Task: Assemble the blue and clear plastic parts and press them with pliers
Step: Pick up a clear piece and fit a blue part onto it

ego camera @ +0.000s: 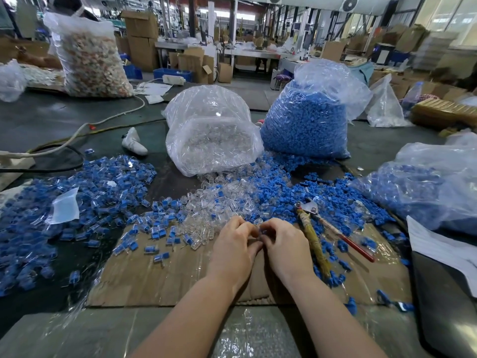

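Both hands meet over the middle of a flattened cardboard sheet point(160, 277) on the tabletop point(38, 117). The left hand point(233, 250) and right hand point(285, 248) have fingers curled inward with fingertips touching, pinching a small part point(259, 232) between them — it is mostly hidden, and only a glint of clear plastic and a hint of blue show, so whether one piece or two is held cannot be told. Each grip is clenched on that small part.

Just beyond the fingers lies a loose heap of clear plastic parts point(206, 202), spilling from an opened clear bag point(210, 130). To its right stands a tall bag of blue parts point(307, 120), with loose blue parts point(335, 192) strewn below it. The pliers point(320, 226) lie just right of the right hand, jaws pointing away, one handle red and the other wrapped in yellowish tape, resting on the cardboard among blue pieces.

Left of the hands spreads a wide scatter of assembled blue-and-clear pieces point(90, 202), reaching the cardboard's left edge. A bag of similar pieces point(426, 195) sits at far right, beside a white sheet point(444, 249). The barest patch is the cardboard under and in front of the wrists — the near edge carries only wrinkled clear film point(77, 326).
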`<state>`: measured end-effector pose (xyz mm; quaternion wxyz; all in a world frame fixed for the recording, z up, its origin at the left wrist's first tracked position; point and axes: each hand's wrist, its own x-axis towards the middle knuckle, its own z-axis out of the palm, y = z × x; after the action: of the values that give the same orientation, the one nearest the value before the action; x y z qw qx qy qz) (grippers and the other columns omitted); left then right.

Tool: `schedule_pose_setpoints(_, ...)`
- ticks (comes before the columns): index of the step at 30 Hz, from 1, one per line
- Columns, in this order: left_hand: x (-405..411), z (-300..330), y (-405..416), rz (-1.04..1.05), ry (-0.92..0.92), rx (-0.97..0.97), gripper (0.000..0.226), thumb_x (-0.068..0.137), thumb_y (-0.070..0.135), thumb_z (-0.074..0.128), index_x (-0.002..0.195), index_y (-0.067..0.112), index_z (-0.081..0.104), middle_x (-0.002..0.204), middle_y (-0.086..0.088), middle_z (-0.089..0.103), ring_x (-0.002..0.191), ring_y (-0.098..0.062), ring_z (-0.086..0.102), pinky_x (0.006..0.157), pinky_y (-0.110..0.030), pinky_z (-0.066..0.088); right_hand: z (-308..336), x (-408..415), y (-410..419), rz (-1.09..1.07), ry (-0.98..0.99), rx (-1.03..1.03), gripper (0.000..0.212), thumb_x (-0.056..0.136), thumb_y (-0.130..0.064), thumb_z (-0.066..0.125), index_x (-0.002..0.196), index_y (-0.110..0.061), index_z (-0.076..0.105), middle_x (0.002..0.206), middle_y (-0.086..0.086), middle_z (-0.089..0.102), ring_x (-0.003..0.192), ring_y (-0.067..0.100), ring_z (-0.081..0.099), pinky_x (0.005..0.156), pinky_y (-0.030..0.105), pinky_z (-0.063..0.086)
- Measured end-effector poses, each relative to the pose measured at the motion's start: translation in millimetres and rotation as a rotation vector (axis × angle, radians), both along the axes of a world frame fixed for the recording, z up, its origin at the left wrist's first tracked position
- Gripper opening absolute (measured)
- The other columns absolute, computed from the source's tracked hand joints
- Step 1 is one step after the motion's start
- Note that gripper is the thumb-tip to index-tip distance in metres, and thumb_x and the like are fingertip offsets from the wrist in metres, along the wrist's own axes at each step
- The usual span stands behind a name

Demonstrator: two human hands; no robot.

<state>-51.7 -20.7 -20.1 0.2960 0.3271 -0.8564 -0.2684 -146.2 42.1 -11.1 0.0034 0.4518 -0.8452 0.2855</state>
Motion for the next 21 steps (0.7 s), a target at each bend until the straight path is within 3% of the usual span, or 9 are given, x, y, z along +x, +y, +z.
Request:
schedule_pose_setpoints(7, -1.0, -1.6, -0.2, 0.011, -0.029, -0.043, 0.038, 0.092, 0.024, 0.056, 0.129, 0.023, 0.051, 0.112, 0.006, 0.047, 0.105, -0.01, 0.045, 0.091, -0.018, 0.035, -8.0, 4.5, 4.4, -0.018, -0.005, -0.124, 0.023, 0.092, -0.018, 0.056, 0.113, -0.017, 0.066, 0.108, -0.003, 0.065, 0.099, 0.014, 0.058, 0.086, 0.022, 0.038)
schedule_pose_setpoints(16, 2.9, 0.5, 1.9, 0.056, 0.054, 0.015, 0.003, 0.088, 0.019, 0.061, 0.09, 0.019, 0.063, 0.087, 0.013, 0.049, 0.083, -0.007, 0.049, 0.074, -0.014, 0.035, -8.5, 5.1, 8.3, -0.026, -0.04, -0.202, 0.012, 0.088, -0.013, 0.062, 0.096, -0.017, 0.069, 0.095, -0.005, 0.065, 0.084, 0.009, 0.055, 0.073, 0.014, 0.034)
schedule_pose_setpoints(21, 8.5, 3.3, 2.3, 0.112, 0.139, 0.063, 0.006, 0.086, 0.012, 0.064, 0.087, 0.016, 0.067, 0.081, 0.01, 0.059, 0.072, -0.001, 0.051, 0.066, -0.001, 0.035, -7.5, 5.7, 8.9, -0.023, -0.032, -0.209, 0.02, 0.089, -0.011, 0.06, 0.106, -0.015, 0.069, 0.101, -0.004, 0.064, 0.09, 0.01, 0.056, 0.074, 0.008, 0.029)
